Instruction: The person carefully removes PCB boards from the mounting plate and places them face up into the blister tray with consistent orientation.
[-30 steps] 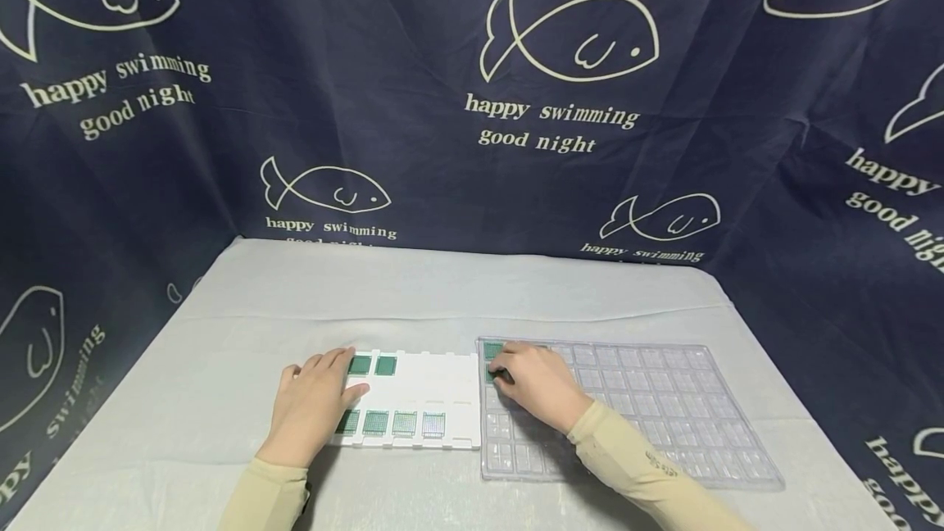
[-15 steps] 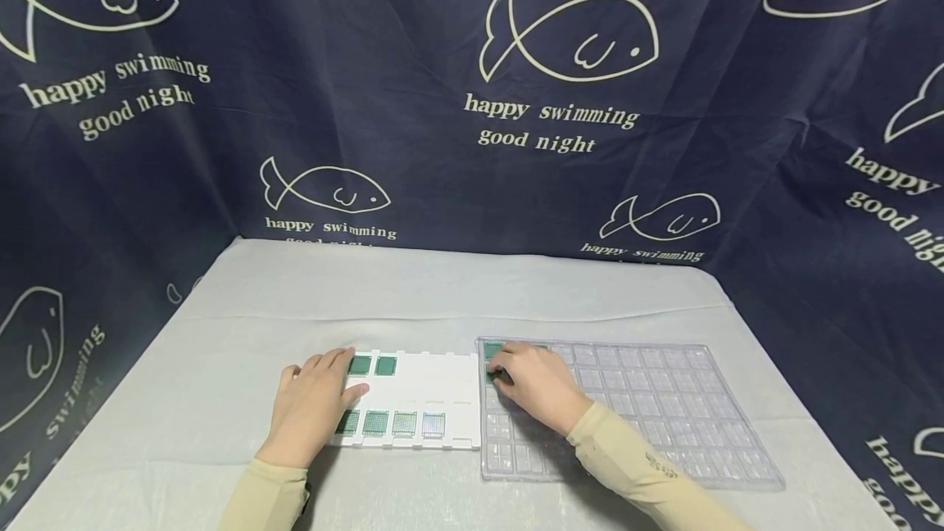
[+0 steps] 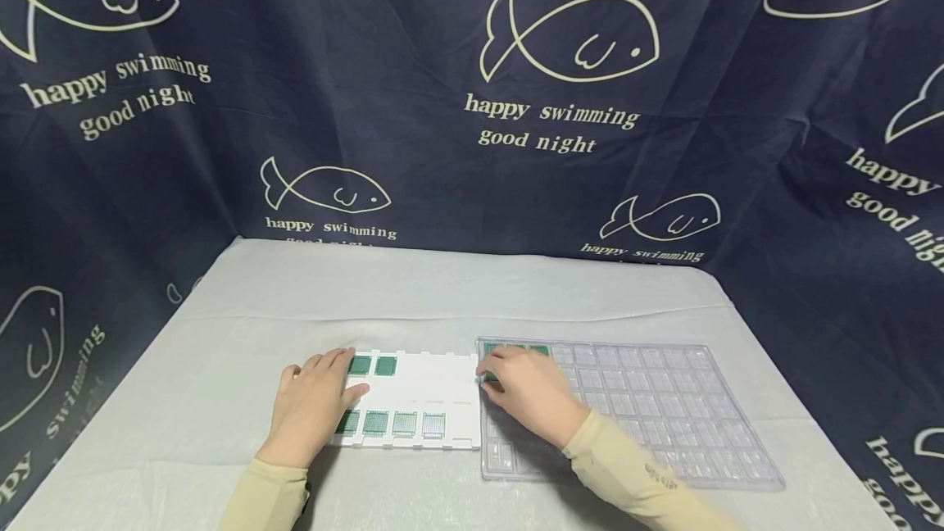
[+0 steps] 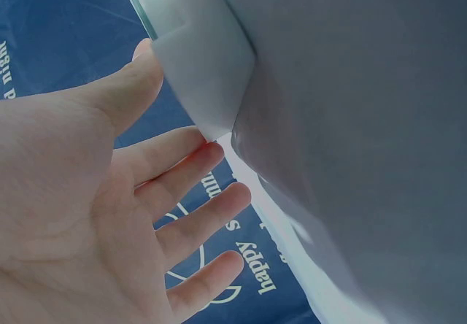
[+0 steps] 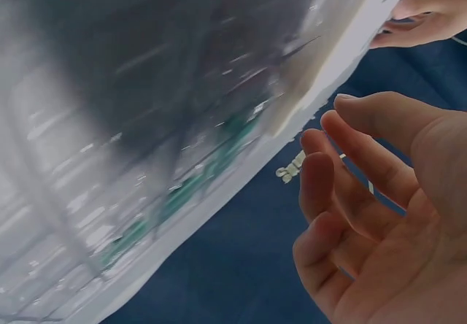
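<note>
My left hand (image 3: 310, 408) rests at the left end of a white slotted tray (image 3: 435, 383), its fingers extended and its thumb over the tray. Small green square circuit boards (image 3: 386, 365) lie in the tray's back row, with more boards (image 3: 404, 424) along its front row. Over the back-left corner of a clear compartment tray (image 3: 664, 408) is my right hand (image 3: 534, 392), fingertips at the shared edge of the two trays. Green boards (image 3: 540, 350) sit in that tray's back-left compartments, partly hidden by the hand. No board shows between the right fingers (image 5: 357, 178) in the right wrist view.
Both trays stand side by side on a table covered with pale cloth (image 3: 442, 285). A dark blue curtain (image 3: 442, 64) with fish drawings encloses the back and sides. Bare cloth lies behind and in front of the trays.
My right hand has shifted slightly left, from over a green board in the clear tray to that tray's left edge. My left hand and both trays have stayed put.
</note>
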`<state>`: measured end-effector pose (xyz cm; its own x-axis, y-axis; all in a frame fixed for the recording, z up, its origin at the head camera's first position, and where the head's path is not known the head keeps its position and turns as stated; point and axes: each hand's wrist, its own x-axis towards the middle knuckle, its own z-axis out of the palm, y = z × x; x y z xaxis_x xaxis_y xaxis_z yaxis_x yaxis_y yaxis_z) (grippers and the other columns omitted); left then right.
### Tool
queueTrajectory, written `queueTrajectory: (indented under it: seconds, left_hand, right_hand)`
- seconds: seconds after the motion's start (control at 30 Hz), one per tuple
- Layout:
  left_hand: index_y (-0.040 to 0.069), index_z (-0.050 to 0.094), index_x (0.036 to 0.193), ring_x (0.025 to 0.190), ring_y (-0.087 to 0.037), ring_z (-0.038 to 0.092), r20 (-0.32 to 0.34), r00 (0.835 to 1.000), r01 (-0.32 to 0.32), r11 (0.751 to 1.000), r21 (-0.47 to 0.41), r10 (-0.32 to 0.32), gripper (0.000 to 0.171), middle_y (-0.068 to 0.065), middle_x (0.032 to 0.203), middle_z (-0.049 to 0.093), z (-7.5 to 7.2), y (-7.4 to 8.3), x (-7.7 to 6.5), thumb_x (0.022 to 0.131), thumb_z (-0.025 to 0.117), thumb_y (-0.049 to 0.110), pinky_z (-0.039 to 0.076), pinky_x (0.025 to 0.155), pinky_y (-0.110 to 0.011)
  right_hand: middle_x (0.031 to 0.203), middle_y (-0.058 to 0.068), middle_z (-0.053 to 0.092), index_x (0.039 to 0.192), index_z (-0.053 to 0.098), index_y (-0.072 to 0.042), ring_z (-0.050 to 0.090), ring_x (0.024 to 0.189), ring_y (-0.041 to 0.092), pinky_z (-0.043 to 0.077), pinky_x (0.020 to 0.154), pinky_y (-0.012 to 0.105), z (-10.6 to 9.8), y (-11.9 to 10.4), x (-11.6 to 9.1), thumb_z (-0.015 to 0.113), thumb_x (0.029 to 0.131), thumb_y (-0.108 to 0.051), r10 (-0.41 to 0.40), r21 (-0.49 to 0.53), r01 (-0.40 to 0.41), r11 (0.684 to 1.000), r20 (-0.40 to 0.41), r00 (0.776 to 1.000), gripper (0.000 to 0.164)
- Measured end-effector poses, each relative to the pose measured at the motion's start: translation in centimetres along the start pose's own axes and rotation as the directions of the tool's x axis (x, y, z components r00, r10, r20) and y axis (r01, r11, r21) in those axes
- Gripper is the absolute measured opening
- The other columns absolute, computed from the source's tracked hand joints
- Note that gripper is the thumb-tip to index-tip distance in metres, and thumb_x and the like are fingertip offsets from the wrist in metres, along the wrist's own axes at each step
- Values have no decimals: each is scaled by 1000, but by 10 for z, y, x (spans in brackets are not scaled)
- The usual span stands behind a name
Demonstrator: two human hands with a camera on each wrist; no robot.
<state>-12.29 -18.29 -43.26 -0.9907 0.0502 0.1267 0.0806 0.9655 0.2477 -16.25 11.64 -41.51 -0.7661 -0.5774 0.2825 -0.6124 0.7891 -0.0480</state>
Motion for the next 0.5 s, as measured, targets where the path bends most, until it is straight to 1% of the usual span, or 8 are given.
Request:
queueTrajectory:
  seconds: [0.17,0.23,0.37,0.5]
  left_hand:
    - [3,57,143,129,-39,58,0,1000,0,1000,7,0,63,-17,143,61,-1,0,0,92,73,38,41,98,-57]
    - [4,57,143,129,-39,58,-2,1000,-3,1000,10,3,63,-17,143,61,-1,0,0,92,72,38,41,98,-57]
    - [4,57,142,129,-38,58,-9,1000,-7,1000,15,7,63,-16,142,62,0,1,0,92,72,39,41,98,-57]
    - [4,58,142,128,-38,58,-16,1000,-6,1000,17,6,62,-16,141,62,0,0,0,92,73,39,41,98,-57]
  right_hand:
    - [92,-7,74,95,77,-20,70,79,9,57,70,27,-2,-13,0,84,82,-21,-70,5,70,998,-53,996,14]
    - [91,-8,75,94,77,-20,70,79,9,57,71,28,-4,-18,0,84,82,-22,-88,-5,88,996,-70,994,15]
    - [91,-8,76,94,77,-21,70,83,9,58,76,30,-5,-29,-2,83,83,-24,-113,-16,112,994,-76,991,14]
    - [92,-9,76,95,77,-20,70,83,9,58,76,28,-4,-40,-3,81,85,-24,-151,-11,151,988,-62,987,12]
